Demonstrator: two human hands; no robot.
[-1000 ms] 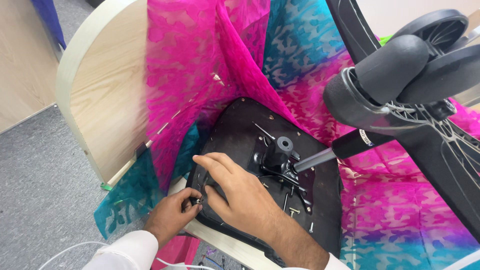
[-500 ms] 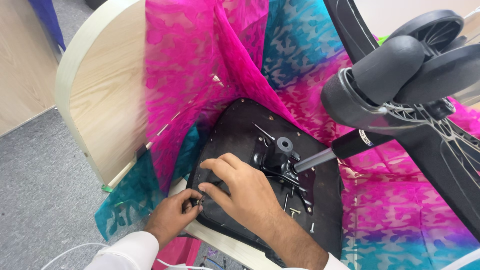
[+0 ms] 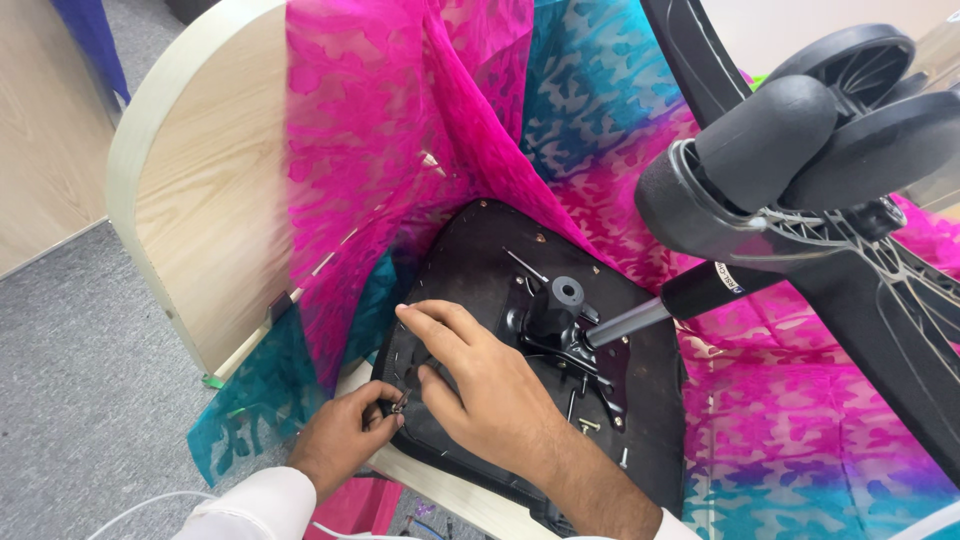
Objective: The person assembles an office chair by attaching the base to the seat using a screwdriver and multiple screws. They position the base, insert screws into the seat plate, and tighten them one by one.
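Grip: your left hand [image 3: 340, 438] pinches one small metal clip [image 3: 399, 404]; right hand [image 3: 478, 385] open, flat on one black seat underside [image 3: 480, 250]. One gas cylinder [image 3: 690, 295] right.

The right hand [image 3: 490, 395] is sliding down the black seat underside [image 3: 480, 250], its fingers spreading flatter, while the left hand [image 3: 345, 435] is closing in toward the small metal piece [image 3: 399, 404] at the edge.

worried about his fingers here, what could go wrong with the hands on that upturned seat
1. The left hand pinches a small metal part at the seat's edge; it could slip and drop to the floor.
2. The right hand lies beside the metal mechanism and lever; fingers might get pinched or scraped.
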